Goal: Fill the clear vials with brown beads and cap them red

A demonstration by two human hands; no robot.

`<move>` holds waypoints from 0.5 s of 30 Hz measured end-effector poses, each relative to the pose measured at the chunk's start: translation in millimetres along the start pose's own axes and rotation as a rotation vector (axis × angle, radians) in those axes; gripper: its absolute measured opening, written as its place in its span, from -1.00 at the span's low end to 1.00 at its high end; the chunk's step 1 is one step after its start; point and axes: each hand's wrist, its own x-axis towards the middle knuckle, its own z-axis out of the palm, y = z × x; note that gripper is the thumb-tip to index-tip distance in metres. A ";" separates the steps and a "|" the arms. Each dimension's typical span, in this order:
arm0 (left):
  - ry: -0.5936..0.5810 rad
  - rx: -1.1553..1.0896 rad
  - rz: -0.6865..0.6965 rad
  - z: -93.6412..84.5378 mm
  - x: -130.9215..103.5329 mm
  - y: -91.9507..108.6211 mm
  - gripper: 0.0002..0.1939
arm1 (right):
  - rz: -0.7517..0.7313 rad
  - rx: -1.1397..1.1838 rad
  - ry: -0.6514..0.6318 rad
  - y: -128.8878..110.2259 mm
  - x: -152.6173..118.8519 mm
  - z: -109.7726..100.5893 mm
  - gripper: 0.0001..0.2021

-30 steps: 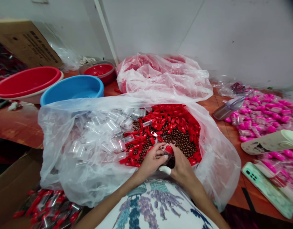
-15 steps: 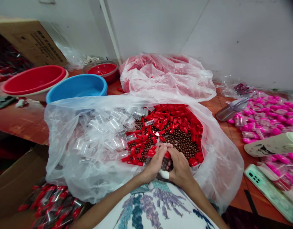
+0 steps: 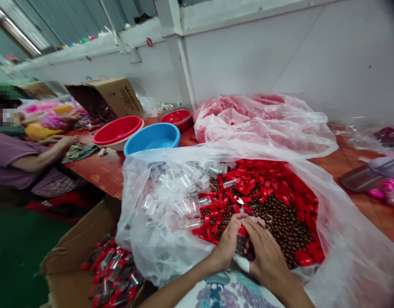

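Observation:
Cupped together at the near edge of a plastic-lined heap, my left hand point(image 3: 227, 244) and my right hand point(image 3: 267, 252) close round a clear container with a red top point(image 3: 242, 232). Dark contents show through its side. White wrapping covers a digit of my right hand. Brown beads point(image 3: 275, 218) lie just beyond my hands, ringed by small red caps point(image 3: 248, 175). Clear plastic tubes point(image 3: 184, 184) are heaped at the left on the white plastic sheet point(image 3: 152, 252).
Blue basin point(image 3: 152, 139), red basin point(image 3: 116, 129) and a pink-filled bag point(image 3: 261, 124) stand behind. A cardboard box point(image 3: 72, 256) holds filled red-capped containers at lower left. Another person point(image 3: 27, 162) sits at far left. A cup point(image 3: 366, 173) lies right.
The view has swung left and up, bringing another person and more of the room into sight. My hands remain together round the container.

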 end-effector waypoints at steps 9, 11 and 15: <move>0.111 0.448 0.176 -31.3 -6.8 24.6 -0.60 | -0.057 -0.009 -0.061 -4.7 15.9 16.6 -0.38; 0.125 0.682 0.226 -42.1 4.8 36.8 -0.63 | -0.036 0.017 -0.113 -4.8 20.1 17.5 -0.35; 0.309 1.090 0.399 -58.2 46.8 57.0 -0.72 | -0.005 0.059 -0.217 -8.7 22.9 20.3 -0.19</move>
